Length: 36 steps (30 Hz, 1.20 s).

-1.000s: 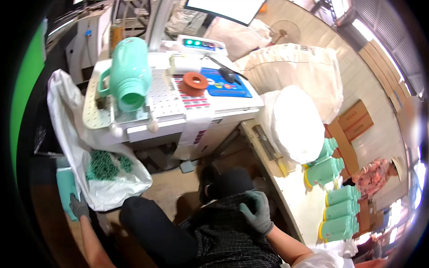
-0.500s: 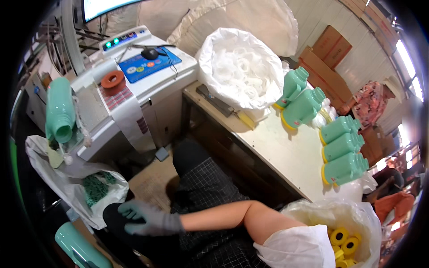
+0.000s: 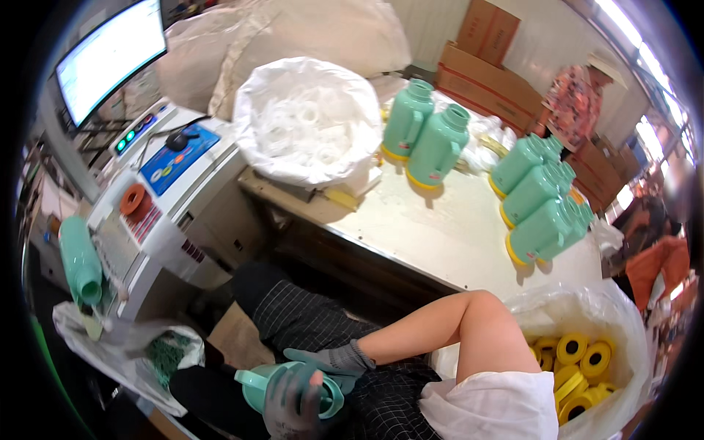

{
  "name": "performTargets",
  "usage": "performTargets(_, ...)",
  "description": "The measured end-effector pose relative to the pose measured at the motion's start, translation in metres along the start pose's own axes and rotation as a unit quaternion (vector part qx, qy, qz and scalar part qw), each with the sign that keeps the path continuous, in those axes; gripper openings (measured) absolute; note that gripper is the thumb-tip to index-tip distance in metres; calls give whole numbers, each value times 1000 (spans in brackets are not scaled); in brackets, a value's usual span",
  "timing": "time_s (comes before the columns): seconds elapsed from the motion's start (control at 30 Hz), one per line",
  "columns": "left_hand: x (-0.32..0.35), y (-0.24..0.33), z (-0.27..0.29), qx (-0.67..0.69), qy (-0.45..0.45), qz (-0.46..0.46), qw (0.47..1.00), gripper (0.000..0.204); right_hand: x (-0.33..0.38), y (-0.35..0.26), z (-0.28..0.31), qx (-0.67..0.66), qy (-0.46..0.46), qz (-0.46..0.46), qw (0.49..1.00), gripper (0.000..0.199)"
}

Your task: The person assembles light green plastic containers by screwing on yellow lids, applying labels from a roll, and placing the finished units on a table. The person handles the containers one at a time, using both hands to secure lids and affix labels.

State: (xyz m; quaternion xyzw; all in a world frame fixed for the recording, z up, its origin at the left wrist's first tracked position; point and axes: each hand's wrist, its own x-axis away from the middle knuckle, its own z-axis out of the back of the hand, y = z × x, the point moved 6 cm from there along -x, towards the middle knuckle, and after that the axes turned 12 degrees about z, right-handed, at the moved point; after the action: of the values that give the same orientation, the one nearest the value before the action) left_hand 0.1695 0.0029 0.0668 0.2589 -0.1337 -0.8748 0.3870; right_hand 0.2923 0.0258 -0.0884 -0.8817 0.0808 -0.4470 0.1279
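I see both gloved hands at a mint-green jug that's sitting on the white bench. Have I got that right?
Not quite: the head view shows the mint-green jug at the person's lap, not on the white bench. Both gloved hands are at it, as you say: the left hand, blurred, and the right hand.

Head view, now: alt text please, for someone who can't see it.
A grey-gloved right hand rests against a glossy mint-green jug over the person's lap, a blurred grey-gloved left hand in front of it. Beyond, mint-green jugs with yellow bases stand on a white table, near a white bag of translucent rings.
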Motion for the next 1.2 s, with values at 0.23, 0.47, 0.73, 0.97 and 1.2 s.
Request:
performTargets(0.23, -68, -66, -4, 199, -69, 240, 948, 124, 134, -88, -7, 374, 192, 721, 551, 27)
performTargets(0.47, -76, -64, -65, 128, -143, 173, 966, 119, 91, -88, -22, 726, 38, 448, 520, 23)
performTargets(0.73, -73, -84, -39, 156, -94, 78, 980, 102, 102, -99, -33, 737, 8, 594, 322, 25)
performTargets(0.97, 51, -114, 31, 127, 98, 258, 953, 93, 108, -120, -61, 429, 149, 753, 476, 22)
performTargets(1.2, 9, -113, 18, 128, 117, 281, 944, 99, 41, -127, -129, 789, -150, 403, 439, 27)
